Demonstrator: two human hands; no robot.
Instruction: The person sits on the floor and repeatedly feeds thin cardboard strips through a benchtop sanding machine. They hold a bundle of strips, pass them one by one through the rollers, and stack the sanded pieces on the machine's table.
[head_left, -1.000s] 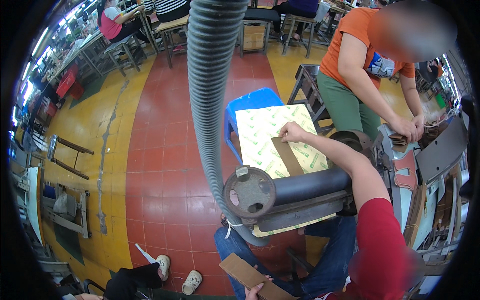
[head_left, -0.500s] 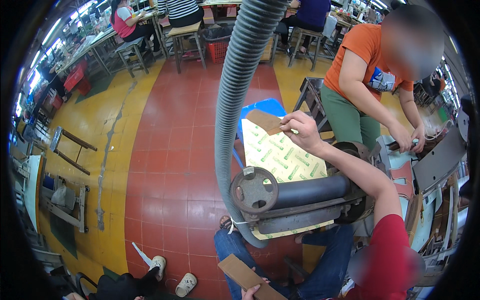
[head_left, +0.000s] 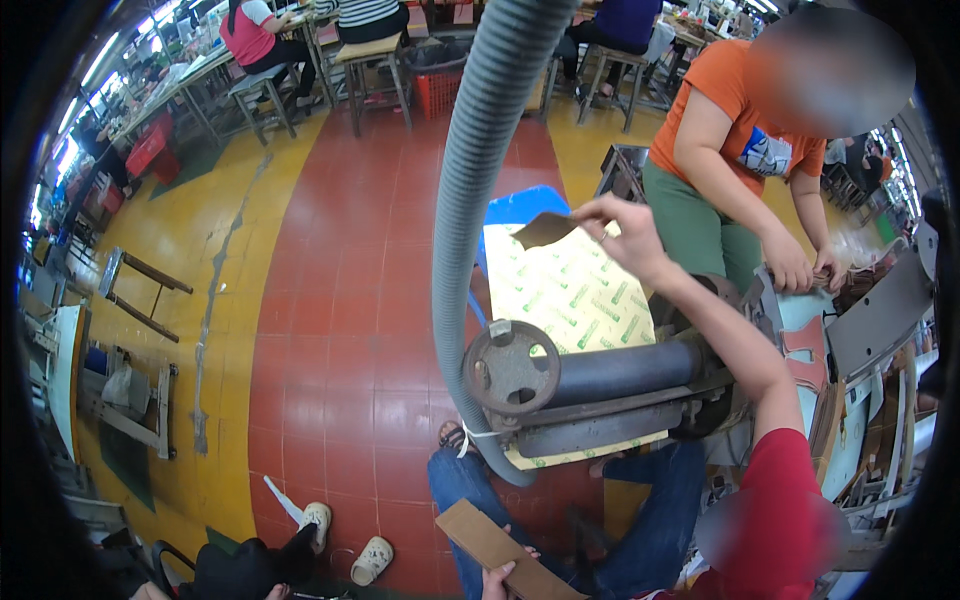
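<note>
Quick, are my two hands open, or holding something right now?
Left hand: holding a brown strip, perhaps several.
Right hand: closed on a brown piece.

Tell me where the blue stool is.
In the head view, the blue stool sits slightly right of upper centre, between the grey hose and the right hand, partly hidden by the yellow sheet.

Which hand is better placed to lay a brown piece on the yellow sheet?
Probably the right hand: it holds a brown piece near the far end of the yellow sheet. The left hand holds other brown material, on the near side of the dark cylinder.
</note>
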